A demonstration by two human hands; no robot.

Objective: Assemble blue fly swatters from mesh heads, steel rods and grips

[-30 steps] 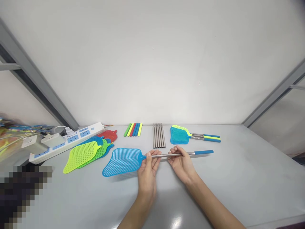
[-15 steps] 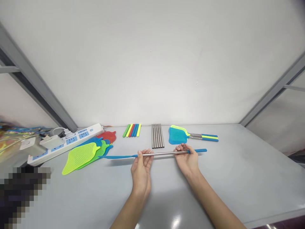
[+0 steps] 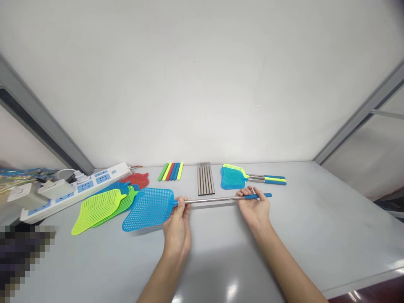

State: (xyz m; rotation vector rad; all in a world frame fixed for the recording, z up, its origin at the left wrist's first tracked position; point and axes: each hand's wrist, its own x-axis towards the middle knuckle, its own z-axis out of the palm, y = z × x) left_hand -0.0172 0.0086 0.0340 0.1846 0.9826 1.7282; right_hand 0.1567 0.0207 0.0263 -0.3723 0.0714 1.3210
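Observation:
A blue fly swatter [image 3: 150, 209] with a metal rod and a blue handle lies crosswise above the table, its perforated head facing up on the left. My left hand [image 3: 177, 227] pinches its neck, thumb on top, where the head meets the rod. Palm up, my right hand [image 3: 255, 208] holds the other end where rod and handle join, its fingers curled behind and the thumb raised beside the handle. Beyond the hands lie a row of metal rods [image 3: 205, 179] and a row of coloured handles [image 3: 171, 171]. Several complete swatters [image 3: 233, 177] are stacked at the right.
Loose swatter heads, including a yellow-green one [image 3: 97, 208] and a red one [image 3: 135, 181], overlap on the left. Behind them runs a white power strip [image 3: 109, 174] with adapters plugged in. A pale wall [image 3: 202, 84] closes off the back of the grey table [image 3: 299, 235].
The blue swatter has rolled from edge-on to showing its head's broad face. My left hand has shifted left and my right hand slightly right. The whole view has moved a little.

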